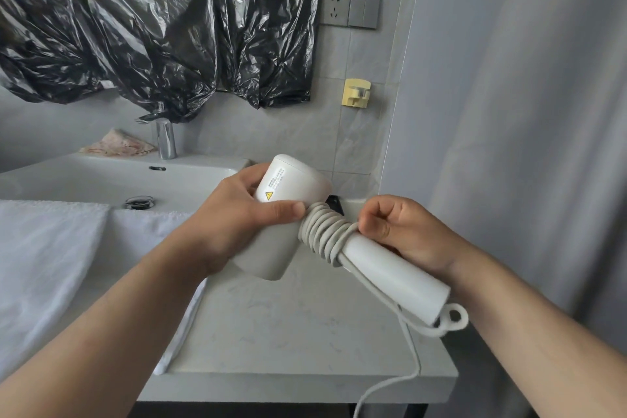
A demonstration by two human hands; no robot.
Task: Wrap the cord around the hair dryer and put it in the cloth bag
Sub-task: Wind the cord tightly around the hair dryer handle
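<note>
A white hair dryer [390,265] is held above the counter, its handle pointing down to the right. My left hand [237,210] grips its barrel, thumb across the front. Several turns of the white cord [322,234] are coiled around the top of the handle. My right hand [403,231] is closed on the cord at the coil, behind the handle. The loose rest of the cord runs along the handle, loops past the hanging ring at its end and drops over the counter edge. No cloth bag is in view.
A pale marble counter [305,332] lies below the dryer, its front edge near. A white sink [112,180] with a chrome tap [165,139] is at the left, a white towel [47,265] draped in front. Black plastic covers the wall; a socket [336,8] is beside it.
</note>
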